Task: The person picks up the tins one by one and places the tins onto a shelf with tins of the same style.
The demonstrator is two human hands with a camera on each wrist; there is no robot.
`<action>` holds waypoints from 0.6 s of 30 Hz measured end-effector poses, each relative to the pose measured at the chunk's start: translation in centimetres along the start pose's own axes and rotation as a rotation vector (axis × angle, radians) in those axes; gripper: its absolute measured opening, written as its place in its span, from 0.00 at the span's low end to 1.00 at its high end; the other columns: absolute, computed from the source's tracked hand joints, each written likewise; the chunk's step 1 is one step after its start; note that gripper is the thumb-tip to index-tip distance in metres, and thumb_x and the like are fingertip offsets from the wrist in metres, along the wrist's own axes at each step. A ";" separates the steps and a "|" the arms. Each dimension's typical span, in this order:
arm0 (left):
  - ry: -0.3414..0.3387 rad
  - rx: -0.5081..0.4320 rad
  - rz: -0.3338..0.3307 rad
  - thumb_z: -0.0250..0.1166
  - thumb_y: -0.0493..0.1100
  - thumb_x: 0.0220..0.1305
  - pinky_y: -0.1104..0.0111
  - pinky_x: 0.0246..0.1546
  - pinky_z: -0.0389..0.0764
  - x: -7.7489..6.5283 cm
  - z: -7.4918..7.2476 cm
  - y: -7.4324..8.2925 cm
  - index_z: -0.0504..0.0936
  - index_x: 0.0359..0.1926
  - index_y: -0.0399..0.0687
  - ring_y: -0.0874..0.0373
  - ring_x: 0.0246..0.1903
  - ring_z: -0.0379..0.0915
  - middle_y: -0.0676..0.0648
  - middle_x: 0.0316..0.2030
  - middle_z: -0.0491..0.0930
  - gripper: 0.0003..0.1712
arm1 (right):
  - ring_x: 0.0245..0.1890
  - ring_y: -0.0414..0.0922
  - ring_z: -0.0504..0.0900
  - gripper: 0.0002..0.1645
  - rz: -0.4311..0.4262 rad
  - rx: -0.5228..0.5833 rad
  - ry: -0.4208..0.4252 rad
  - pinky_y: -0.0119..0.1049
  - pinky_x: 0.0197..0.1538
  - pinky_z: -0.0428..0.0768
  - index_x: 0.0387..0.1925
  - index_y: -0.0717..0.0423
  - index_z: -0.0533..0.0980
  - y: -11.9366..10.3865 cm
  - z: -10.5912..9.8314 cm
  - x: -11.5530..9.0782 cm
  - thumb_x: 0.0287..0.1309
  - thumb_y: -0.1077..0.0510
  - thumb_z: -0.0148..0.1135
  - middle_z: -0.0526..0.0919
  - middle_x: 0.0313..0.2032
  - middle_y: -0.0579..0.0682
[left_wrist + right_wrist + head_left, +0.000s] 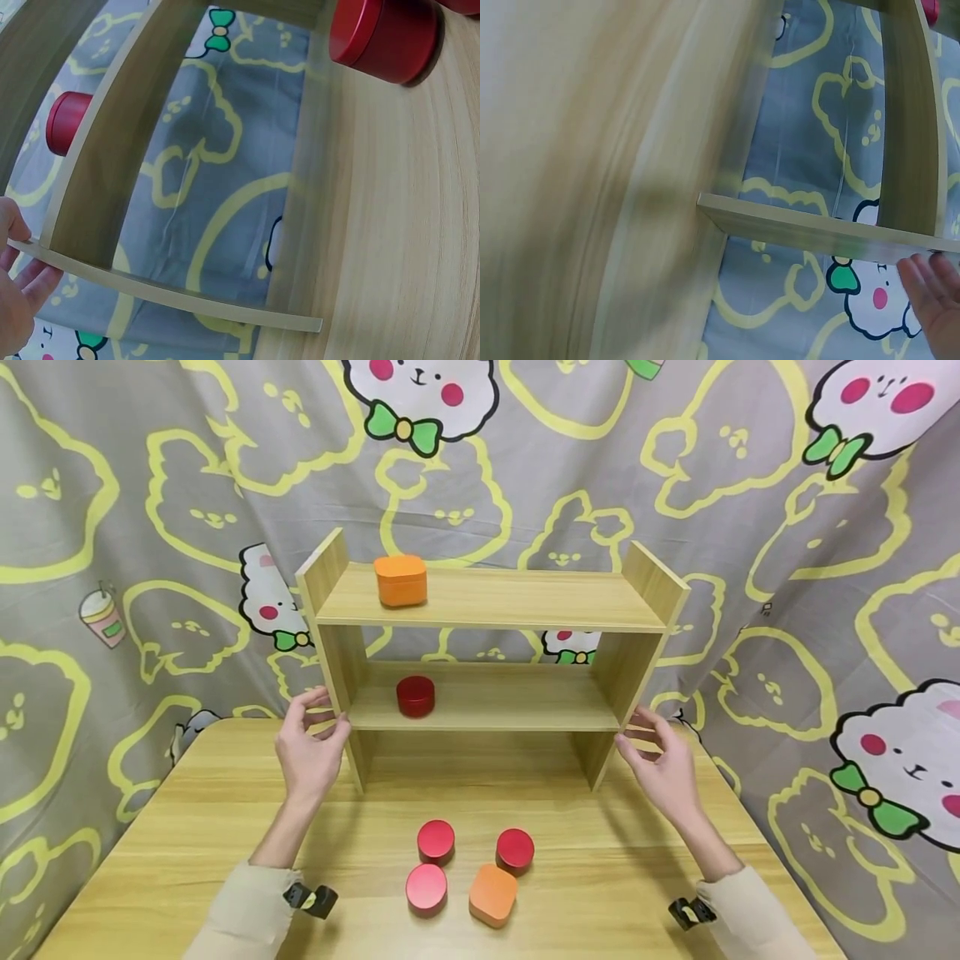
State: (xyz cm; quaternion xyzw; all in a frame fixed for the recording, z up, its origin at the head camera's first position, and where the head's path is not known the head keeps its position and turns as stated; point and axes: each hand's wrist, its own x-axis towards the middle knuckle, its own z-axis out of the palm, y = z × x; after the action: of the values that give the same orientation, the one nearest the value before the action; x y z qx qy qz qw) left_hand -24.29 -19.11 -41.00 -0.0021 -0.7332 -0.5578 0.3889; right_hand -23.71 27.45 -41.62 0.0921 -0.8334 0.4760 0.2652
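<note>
A small wooden shelf (480, 697) with two upright side panels stands on the table. My left hand (311, 752) grips its left side panel, thumb at the front edge and fingers along the outer face; the left wrist view shows that panel between thumb and fingers (37, 281). At the right side panel (633, 668), my right hand (663, 764) holds in a similar way, its fingertips (922, 274) against the outer face. An orange tin (401, 582) sits on the top board's left part. Below it, a dark red round tin (416, 697) rests on the middle board.
In front of the shelf, on the wooden table (360, 893), stand two red round tins (436, 841) (515, 850), a pinkish-red round tin (426, 888) and an orange squarish tin (492, 894). A grey patterned curtain (480, 485) hangs behind and at both sides.
</note>
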 end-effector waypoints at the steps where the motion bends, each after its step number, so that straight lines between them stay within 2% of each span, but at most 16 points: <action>1: 0.001 0.000 0.000 0.67 0.23 0.59 0.91 0.40 0.83 0.0 0.0 0.0 0.81 0.59 0.33 0.79 0.37 0.77 0.34 0.52 0.84 0.25 | 0.47 0.24 0.82 0.32 -0.003 -0.018 -0.016 0.12 0.44 0.83 0.69 0.65 0.73 -0.1 -0.1 -0.2 0.65 0.65 0.69 0.84 0.57 0.66; 7: -0.009 0.004 0.000 0.66 0.22 0.59 0.88 0.40 0.85 0.1 -0.1 0.0 0.80 0.59 0.32 0.78 0.38 0.79 0.35 0.51 0.85 0.25 | 0.53 0.55 0.86 0.32 -0.030 -0.162 -0.054 0.09 0.50 0.78 0.70 0.60 0.73 -0.4 -0.6 -1.5 0.67 0.61 0.69 0.85 0.60 0.63; 9: -0.011 0.007 0.001 0.66 0.23 0.59 0.88 0.40 0.86 0.1 -0.1 -0.1 0.80 0.59 0.32 0.78 0.38 0.78 0.37 0.50 0.84 0.25 | 0.54 0.60 0.86 0.31 -0.065 -0.199 -0.046 0.06 0.52 0.75 0.68 0.61 0.74 -0.7 -0.6 -1.7 0.65 0.62 0.70 0.85 0.59 0.62; 11: -0.012 0.010 0.004 0.66 0.23 0.59 0.88 0.40 0.86 0.2 -0.1 -0.2 0.80 0.59 0.31 0.78 0.38 0.78 0.39 0.50 0.84 0.25 | 0.53 0.60 0.86 0.30 -0.118 -0.237 -0.041 0.06 0.53 0.74 0.67 0.61 0.76 -1.0 -0.5 -1.9 0.64 0.62 0.72 0.85 0.59 0.62; 13: -0.013 0.013 0.009 0.66 0.23 0.59 0.88 0.40 0.86 0.2 -0.1 -0.2 0.80 0.59 0.31 0.78 0.38 0.78 0.40 0.49 0.84 0.25 | 0.53 0.59 0.86 0.30 -0.181 -0.280 -0.044 0.15 0.53 0.80 0.64 0.60 0.78 -1.6 -0.3 -2.1 0.62 0.62 0.73 0.86 0.57 0.60; 15: -0.016 0.014 0.013 0.66 0.23 0.59 0.88 0.40 0.86 0.2 -0.1 -0.2 0.79 0.59 0.31 0.78 0.38 0.78 0.39 0.49 0.84 0.25 | 0.53 0.58 0.86 0.29 -0.238 -0.322 -0.075 0.33 0.55 0.86 0.63 0.58 0.79 -2.1 0.0 -2.3 0.61 0.60 0.74 0.87 0.56 0.59; 18: -0.018 0.015 0.018 0.66 0.22 0.59 0.88 0.40 0.86 0.1 -0.1 -0.3 0.80 0.59 0.31 0.79 0.38 0.78 0.36 0.50 0.84 0.25 | 0.55 0.57 0.86 0.30 -0.282 -0.375 -0.157 0.56 0.53 0.87 0.64 0.53 0.80 -2.9 0.4 -2.6 0.61 0.55 0.75 0.87 0.56 0.56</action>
State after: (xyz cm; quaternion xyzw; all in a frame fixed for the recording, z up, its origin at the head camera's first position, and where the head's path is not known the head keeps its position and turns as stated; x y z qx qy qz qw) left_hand -24.42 -19.38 -41.13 -0.0109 -0.7406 -0.5488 0.3876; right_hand -20.49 25.31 -41.04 0.1936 -0.9042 0.2624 0.2757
